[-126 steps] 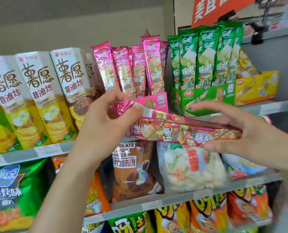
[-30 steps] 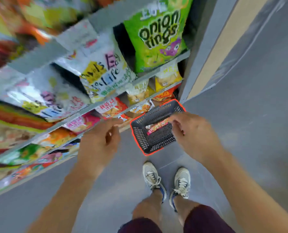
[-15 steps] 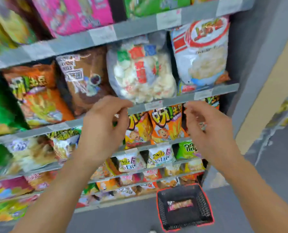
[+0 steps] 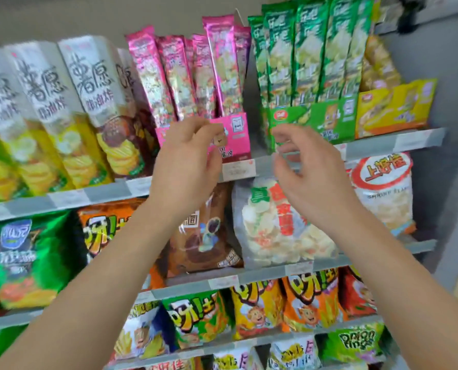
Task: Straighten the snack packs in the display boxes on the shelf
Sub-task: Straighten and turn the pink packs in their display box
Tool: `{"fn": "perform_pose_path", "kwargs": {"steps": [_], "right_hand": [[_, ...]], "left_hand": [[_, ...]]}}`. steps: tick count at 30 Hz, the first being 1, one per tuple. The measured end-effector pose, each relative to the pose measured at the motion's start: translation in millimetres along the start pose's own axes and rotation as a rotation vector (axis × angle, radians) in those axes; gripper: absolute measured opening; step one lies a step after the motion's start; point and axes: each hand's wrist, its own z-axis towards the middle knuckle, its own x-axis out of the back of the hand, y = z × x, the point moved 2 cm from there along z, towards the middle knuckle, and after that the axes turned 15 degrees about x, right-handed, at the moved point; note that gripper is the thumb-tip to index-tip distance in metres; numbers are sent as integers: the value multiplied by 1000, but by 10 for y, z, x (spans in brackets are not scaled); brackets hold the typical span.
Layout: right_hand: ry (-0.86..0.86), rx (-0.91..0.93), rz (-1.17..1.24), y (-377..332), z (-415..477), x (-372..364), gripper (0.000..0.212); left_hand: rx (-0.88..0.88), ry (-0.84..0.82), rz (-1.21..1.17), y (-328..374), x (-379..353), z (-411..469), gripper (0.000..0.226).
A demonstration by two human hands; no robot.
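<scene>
Several tall pink snack packs [image 4: 190, 73] stand leaning in a pink display box [image 4: 236, 134] on the top shelf. Beside them, green snack packs [image 4: 308, 52] stand upright in a green display box [image 4: 318, 118]. A yellow display box [image 4: 393, 108] sits further right. My left hand [image 4: 188, 161] is raised in front of the pink box, fingers loosely curled, holding nothing. My right hand [image 4: 302, 166] hovers before the green box's left corner, fingers loosely curled and empty.
White and yellow chip cartons [image 4: 62, 110] fill the top shelf at left. The shelf edge [image 4: 382, 142] carries price tags. Lower shelves hold a brown bag [image 4: 204, 236], a clear cracker bag [image 4: 276, 222] and orange chip bags [image 4: 310, 300]. A grey upright [image 4: 441, 182] closes the right side.
The view has risen from the floor basket, where a pink pack was left, back to the top shelf. Both empty hands have lifted to the pink and green boxes.
</scene>
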Motion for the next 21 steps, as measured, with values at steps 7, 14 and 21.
{"fn": "perform_pose_path", "kwargs": {"steps": [7, 14, 21], "right_hand": [[-130, -144, -94, 119, 711, -538, 50], [-129, -129, -82, 78, 794, -696, 25], [-16, -32, 30, -45, 620, -757, 30]], "left_hand": [[-134, -34, 192, -163, -179, 320, 45], [-73, 59, -17, -353, -178, 369, 38], [206, 103, 52, -278, -134, 597, 65]]}}
